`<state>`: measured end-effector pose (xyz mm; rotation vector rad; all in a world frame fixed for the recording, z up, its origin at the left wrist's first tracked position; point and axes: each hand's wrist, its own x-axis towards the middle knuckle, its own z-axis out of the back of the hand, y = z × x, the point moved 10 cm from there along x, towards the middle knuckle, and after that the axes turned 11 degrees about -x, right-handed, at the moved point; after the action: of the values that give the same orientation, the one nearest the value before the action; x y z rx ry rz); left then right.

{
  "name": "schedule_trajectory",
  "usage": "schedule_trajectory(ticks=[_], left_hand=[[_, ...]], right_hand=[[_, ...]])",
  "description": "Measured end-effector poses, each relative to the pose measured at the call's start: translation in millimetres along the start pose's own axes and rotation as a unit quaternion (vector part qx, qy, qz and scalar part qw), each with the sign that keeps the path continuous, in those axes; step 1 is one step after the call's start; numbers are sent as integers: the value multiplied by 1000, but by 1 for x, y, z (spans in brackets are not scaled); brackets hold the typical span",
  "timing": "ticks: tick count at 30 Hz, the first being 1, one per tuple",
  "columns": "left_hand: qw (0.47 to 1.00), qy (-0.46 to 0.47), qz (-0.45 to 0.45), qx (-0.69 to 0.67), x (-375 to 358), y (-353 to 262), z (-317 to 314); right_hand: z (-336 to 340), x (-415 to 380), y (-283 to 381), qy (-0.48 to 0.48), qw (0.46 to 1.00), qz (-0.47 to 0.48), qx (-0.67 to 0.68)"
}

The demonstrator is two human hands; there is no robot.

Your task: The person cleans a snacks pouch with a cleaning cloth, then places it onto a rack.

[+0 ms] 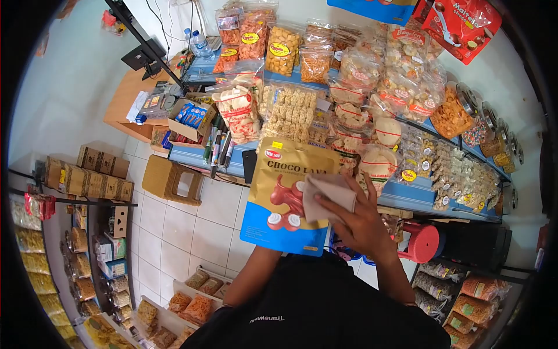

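A gold and blue Choco Lava pouch (pixel 279 232) is held upright in front of my chest, its printed face toward the camera. The left forearm goes up behind the pouch, which hides my left hand. My right hand (pixel 354 212) presses a folded pale cloth (pixel 329 196) against the right side of the pouch front, fingers bent over the cloth. Behind the pouch's top edge lie a bag of pale puffed snacks (pixel 289 110) and other clear snack bags on the blue table.
The blue table (pixel 235 167) carries many snack bags, pens and an open box (pixel 190 118). A red stool (pixel 421 241) stands at the right, below the table edge. Shelves with packets line both sides. A brown carton (pixel 160 177) is on the tiled floor.
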<state>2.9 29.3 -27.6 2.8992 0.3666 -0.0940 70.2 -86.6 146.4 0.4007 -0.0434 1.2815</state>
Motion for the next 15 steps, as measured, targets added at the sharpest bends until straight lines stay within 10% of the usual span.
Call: schedule_trajectory(ticks=[15], left_hand=[[999, -17, 24, -46, -5, 0, 19]], right_hand=[[-3, -29, 20, -55, 996, 7, -63]])
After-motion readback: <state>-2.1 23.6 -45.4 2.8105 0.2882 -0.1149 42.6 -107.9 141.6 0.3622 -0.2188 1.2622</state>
